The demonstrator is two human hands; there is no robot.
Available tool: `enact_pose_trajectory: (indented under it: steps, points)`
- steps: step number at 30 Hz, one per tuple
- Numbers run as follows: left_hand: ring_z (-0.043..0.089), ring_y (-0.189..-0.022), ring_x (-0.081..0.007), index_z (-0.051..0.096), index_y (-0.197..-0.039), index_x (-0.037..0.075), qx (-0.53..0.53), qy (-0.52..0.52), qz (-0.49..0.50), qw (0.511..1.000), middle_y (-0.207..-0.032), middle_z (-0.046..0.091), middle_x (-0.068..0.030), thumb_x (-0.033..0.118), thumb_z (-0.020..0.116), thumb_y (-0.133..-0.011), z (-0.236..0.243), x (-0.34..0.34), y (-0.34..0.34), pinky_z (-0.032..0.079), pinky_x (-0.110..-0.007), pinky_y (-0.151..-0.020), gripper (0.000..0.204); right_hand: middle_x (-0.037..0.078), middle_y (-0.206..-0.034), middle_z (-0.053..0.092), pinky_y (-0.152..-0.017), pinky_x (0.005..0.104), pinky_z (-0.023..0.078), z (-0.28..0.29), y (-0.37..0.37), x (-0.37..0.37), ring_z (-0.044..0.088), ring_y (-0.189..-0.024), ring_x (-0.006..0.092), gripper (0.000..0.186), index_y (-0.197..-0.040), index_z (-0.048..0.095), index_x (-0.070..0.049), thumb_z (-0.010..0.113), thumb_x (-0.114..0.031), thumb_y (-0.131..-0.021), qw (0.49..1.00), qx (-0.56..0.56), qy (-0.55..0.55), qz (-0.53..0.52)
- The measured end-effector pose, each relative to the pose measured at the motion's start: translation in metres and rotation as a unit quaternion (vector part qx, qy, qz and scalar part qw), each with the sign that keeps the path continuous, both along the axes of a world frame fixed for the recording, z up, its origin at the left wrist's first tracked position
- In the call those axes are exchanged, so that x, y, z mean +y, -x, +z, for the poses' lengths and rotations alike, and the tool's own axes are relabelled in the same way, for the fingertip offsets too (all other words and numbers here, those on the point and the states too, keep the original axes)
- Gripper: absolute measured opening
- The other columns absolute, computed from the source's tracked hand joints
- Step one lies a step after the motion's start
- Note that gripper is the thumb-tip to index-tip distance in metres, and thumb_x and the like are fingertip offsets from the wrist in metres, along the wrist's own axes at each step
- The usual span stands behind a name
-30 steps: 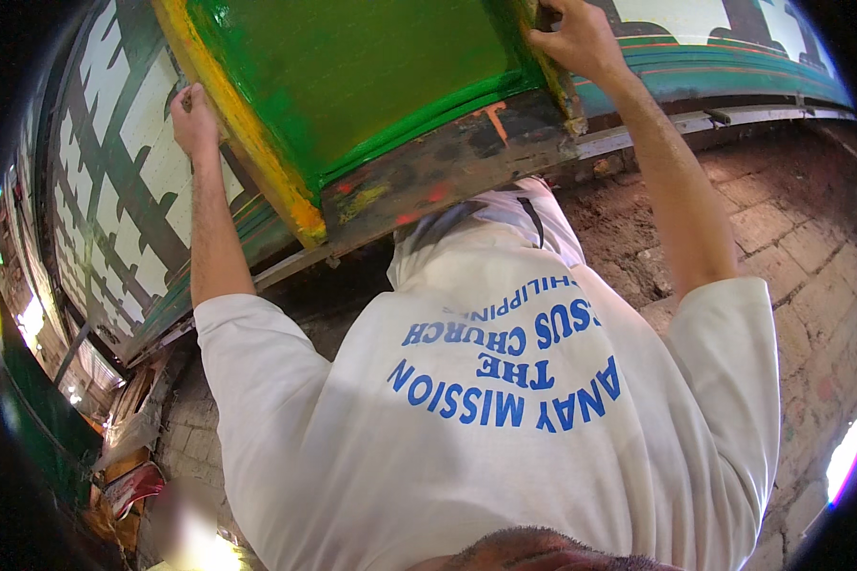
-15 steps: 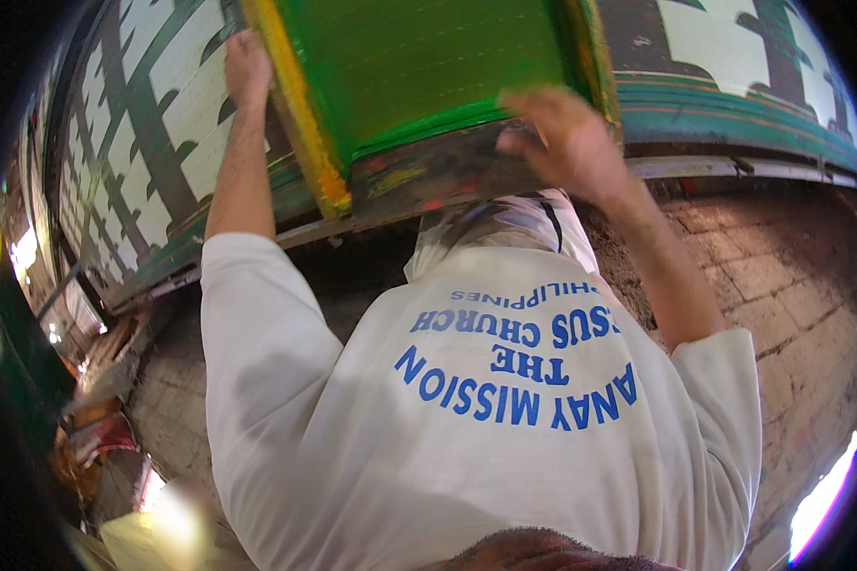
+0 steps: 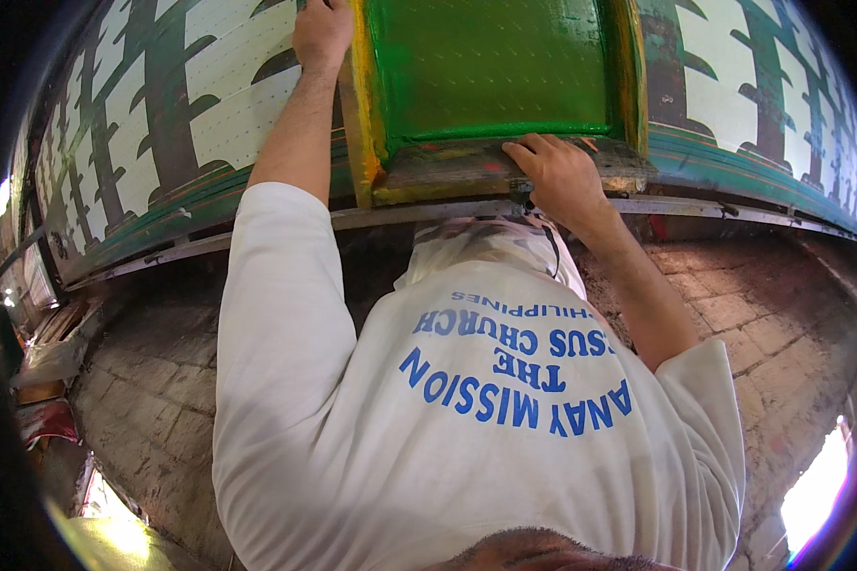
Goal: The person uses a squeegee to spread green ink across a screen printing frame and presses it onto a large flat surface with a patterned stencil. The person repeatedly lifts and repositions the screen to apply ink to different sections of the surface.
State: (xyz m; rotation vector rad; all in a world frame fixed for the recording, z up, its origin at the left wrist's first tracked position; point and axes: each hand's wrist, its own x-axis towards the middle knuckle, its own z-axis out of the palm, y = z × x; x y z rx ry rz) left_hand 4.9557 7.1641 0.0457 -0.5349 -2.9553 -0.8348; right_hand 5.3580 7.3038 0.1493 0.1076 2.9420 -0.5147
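Note:
In front of me lies a screen printing frame with green mesh, yellow-stained wooden sides and a dark, paint-smeared near bar. My left hand is closed at the frame's left side, near the top of the view, where its fingertips are partly cut off. My right hand grips the near bar right of its middle, its fingers over the top and the thumb lower down. Under the frame stretches a long table surface with a white and dark leaf-like pattern.
A metal rail runs along the table's near edge, just beyond my white shirt. Below is a floor of worn blocks. Assorted clutter, including a red item, lies at the far left.
My right hand, blurred above the near bar before, has come down onto it. In the view, the frame and my left hand now sit farther right, and the frame looks straighter.

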Motion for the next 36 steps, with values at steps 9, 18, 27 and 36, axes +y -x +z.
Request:
enact_pose_trajectory:
  steps: [9,18,27,36]
  points:
    - [0.068,-0.113,-0.0426,0.067,-0.134,0.019,-0.008,-0.051,-0.012,0.999,-0.12,0.073,-0.0186,0.05,0.046,-0.107,0.005,-0.001,-0.006,0.053,-0.056,-0.095,0.046,0.008,-0.125,0.072,-0.088,0.0408,0.061,-0.03,0.016,-0.01,0.071,-0.114,0.0281,0.058,-0.131,0.071,-0.018,0.072,0.003,-0.077,0.991,0.078,-0.082,-0.077]
    - [0.066,-0.111,-0.0446,0.07,-0.118,0.008,-0.07,-0.12,0.003,0.99,-0.115,0.073,-0.0212,0.04,0.04,-0.11,0.02,0.002,-0.002,0.051,-0.055,-0.093,0.045,0.012,-0.106,0.074,-0.081,0.0432,0.062,-0.039,0.178,0.09,0.075,-0.099,0.0317,0.039,-0.129,0.073,-0.024,0.063,-0.01,-0.094,0.983,0.063,-0.149,-0.082]
    - [0.07,-0.103,-0.043,0.07,-0.118,0.007,-0.044,-0.068,0.034,0.996,-0.108,0.075,-0.0194,0.035,0.05,-0.108,0.027,0.007,-0.009,0.054,-0.051,-0.087,0.036,0.017,-0.103,0.077,-0.082,0.0493,0.063,-0.048,0.352,0.21,0.077,-0.098,0.0357,0.028,-0.116,0.077,-0.019,0.063,-0.017,-0.093,0.978,0.075,-0.179,-0.08]
    - [0.07,-0.103,-0.0425,0.069,-0.118,0.009,-0.009,-0.012,0.062,0.998,-0.106,0.076,-0.0184,0.038,0.051,-0.107,0.023,0.01,-0.01,0.055,-0.051,-0.088,0.036,0.028,-0.097,0.075,-0.083,0.0529,0.06,-0.015,0.447,0.297,0.074,-0.097,0.0445,0.03,-0.097,0.078,0.002,0.07,-0.02,-0.08,0.985,0.021,-0.171,0.008]
